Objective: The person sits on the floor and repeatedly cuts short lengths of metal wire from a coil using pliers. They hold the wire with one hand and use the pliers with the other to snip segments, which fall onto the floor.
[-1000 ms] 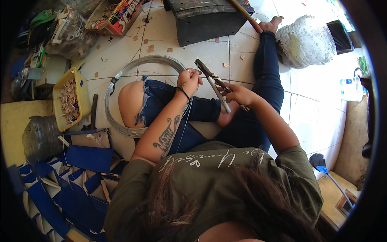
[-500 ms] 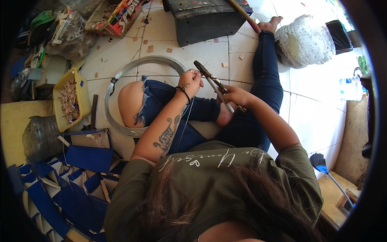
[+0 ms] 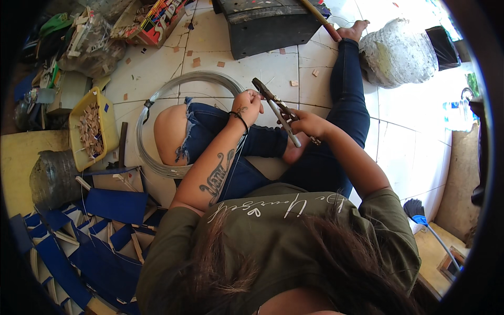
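Note:
My left hand point(image 3: 248, 104) is closed in a pinch on a thin metal wire point(image 3: 239, 153), part of which trails down past my wrist toward my lap. Just to its right, my right hand point(image 3: 308, 124) grips a pair of pliers point(image 3: 269, 93) with a dark head and a pale handle. The head slants up and left, close beside my left fingertips. Whether the jaws touch the wire is too small to tell. A large coil of silvery wire point(image 3: 210, 77) rings my bent left knee, bound at its left side with a dark tie.
A yellow bin point(image 3: 114, 128) of small wood pieces stands left, above several blue-covered wooden pieces point(image 3: 115, 205). Ahead is a black box point(image 3: 268, 34) with a wooden handle point(image 3: 321, 21) across its corner. A whitish rounded block point(image 3: 397, 54) sits beyond my right leg. Scraps point(image 3: 196, 62) dot the tiles.
The pliers' pale handle has shifted slightly left, and a fingertip of my right hand now shows beside it. My left hand stays in nearly the same place.

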The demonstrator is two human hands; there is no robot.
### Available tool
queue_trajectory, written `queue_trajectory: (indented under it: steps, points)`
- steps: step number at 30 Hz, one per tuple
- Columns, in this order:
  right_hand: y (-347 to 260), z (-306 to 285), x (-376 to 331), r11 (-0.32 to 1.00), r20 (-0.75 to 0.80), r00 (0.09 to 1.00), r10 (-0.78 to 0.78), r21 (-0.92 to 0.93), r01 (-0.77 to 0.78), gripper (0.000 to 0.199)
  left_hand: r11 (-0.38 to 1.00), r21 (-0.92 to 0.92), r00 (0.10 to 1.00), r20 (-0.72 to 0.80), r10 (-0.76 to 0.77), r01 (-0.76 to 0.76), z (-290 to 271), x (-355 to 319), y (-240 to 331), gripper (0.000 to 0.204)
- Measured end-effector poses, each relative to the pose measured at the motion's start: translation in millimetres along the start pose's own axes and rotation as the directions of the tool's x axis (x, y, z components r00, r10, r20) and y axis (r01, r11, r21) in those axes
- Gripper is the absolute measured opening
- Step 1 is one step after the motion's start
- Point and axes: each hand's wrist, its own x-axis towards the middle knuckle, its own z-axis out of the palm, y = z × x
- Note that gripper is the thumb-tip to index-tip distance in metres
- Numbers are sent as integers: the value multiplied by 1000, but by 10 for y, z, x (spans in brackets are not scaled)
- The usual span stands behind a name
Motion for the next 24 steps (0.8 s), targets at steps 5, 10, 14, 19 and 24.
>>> queue_trajectory:
  steps: [5, 10, 14, 19, 24]
  points:
    - [-7, -7, 20, 1000, -14, 1000, 5, 5, -5, 51, 1000, -12, 1000, -13, 13, -13, 13, -22, 27, 18]
    - [15, 1, 21, 1000, 7, 1000, 1, 16, -1, 45, 999, 32, 1000, -17, 3, -2, -11, -10, 26, 18]
    - [56, -1, 67, 995, 56, 994, 91, 23, -92, 36, 999, 0, 998, -26, 55, -55, 5, -4, 9, 18]
    - [110, -18, 97, 998, 25, 998, 52, -40, -51, 27, 991, -120, 997, 59, -52, 59, -13, 3, 52, 18]
    - [149, -63, 224, 982, -224, 959, 171, 115, -149, 22, 963, -110, 962, 150, -229, 246, 29, -90, 116, 18]
